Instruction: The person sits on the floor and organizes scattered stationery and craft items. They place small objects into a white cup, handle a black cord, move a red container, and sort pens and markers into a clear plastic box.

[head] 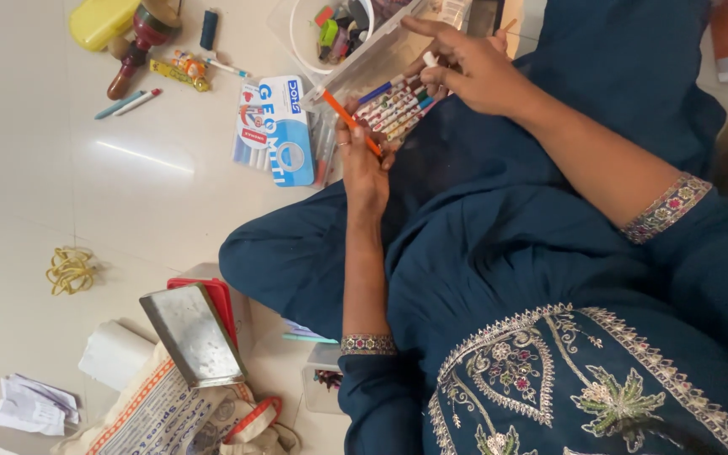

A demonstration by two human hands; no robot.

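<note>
Her left hand (364, 164) pinches an orange sketch pen (350, 120); the right hand (469, 72) closes on a white-capped pen over the row of pens (398, 105) on her lap. Most pens sit together; these two remain out. Just left of the row lies a blue-and-white geometry box (275, 131), beyond it a clear plastic case (355, 63).

Floor (128, 194) open left; geometry box (275, 131) & pen tray (355, 72) block ahead.

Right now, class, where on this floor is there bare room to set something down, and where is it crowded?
Bare tile lies between the yellow cord and the blue geometry box. It is crowded around the clear plastic tub, where both hands sort sketch pens, and around the steel tin.
</note>
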